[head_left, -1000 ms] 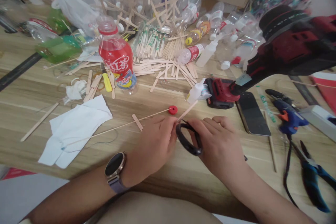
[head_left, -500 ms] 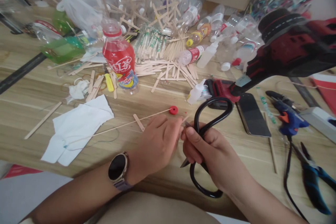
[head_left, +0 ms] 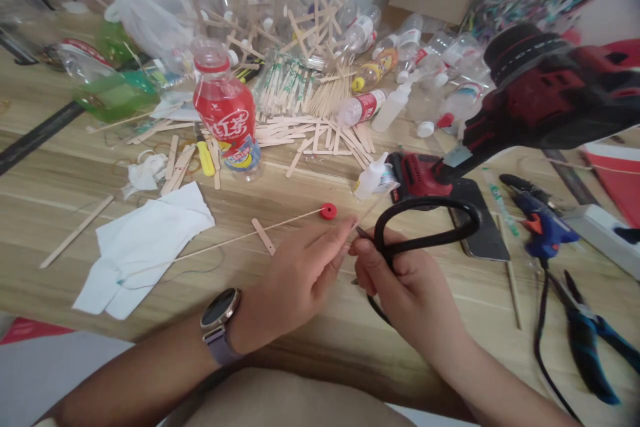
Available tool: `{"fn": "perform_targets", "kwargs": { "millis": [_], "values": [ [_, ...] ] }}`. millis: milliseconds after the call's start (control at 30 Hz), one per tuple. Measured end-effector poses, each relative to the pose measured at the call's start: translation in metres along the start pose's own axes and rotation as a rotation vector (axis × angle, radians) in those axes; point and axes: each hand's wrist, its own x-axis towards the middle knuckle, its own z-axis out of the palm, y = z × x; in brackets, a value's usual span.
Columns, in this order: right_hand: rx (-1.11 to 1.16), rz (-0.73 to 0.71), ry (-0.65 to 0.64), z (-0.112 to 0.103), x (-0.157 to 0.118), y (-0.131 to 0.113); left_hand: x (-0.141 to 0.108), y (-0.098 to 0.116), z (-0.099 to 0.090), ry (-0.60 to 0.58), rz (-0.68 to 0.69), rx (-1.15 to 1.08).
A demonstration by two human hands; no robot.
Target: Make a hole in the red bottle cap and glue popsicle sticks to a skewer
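My left hand (head_left: 305, 267), with a watch at its wrist, pinches a thin pale wooden stick (head_left: 369, 209) that points up and right from its fingertips. My right hand (head_left: 407, 277) is closed on black-handled scissors (head_left: 430, 227); one blade tip lies close to the left fingertips and the stick. Just beyond my left hand a red disc (head_left: 329, 211) sits at the end of a long thin skewer (head_left: 240, 238). A short flat stick (head_left: 263, 236) lies beside the left hand. The skewer's other end rests on white paper (head_left: 150, 253).
A red-labelled bottle (head_left: 225, 113) stands behind the paper. Loose flat sticks (head_left: 285, 130) and plastic bottles crowd the back. To the right are a red power tool (head_left: 540, 93), a phone (head_left: 483, 227), a blue glue gun (head_left: 543, 220) and pliers (head_left: 587, 340).
The scissors have turned in my right hand, their upper handle now swung out to the right. My left fingers have straightened somewhat, and more of the thin stick shows. The view has shifted slightly.
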Motion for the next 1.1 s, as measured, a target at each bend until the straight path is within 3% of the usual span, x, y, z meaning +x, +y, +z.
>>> {"fn": "perform_targets", "kwargs": {
  "millis": [333, 467, 533, 600, 667, 800, 900, 1100],
  "values": [
    [0.892, 0.360, -0.195, 0.003, -0.004, -0.011, -0.001, -0.005, 0.001, 0.050, 0.110, 0.067],
    [1.130, 0.459, -0.370, -0.004, -0.004, -0.015, -0.001, -0.007, 0.002, 0.084, 0.199, 0.090],
    [1.130, 0.445, -0.425, -0.008, -0.002, -0.014, 0.001, -0.007, 0.001, 0.090, 0.208, 0.060],
    [0.957, 0.369, -0.386, -0.011, 0.000, -0.013, 0.003, -0.006, -0.001, 0.092, 0.150, 0.002],
    [0.574, 0.225, -0.272, -0.014, 0.002, -0.010, 0.005, -0.006, -0.003, 0.062, 0.071, -0.085],
    [-0.314, -0.285, 0.052, -0.020, 0.005, 0.001, 0.008, -0.007, -0.007, -0.106, -0.128, -0.438],
    [-0.648, -0.571, 0.107, -0.024, 0.005, 0.008, 0.009, -0.009, -0.007, -0.147, -0.296, -0.704],
    [-1.110, -0.708, 0.191, -0.030, 0.005, 0.012, 0.011, -0.008, -0.004, -0.161, -0.444, -0.730]
  ]
}}
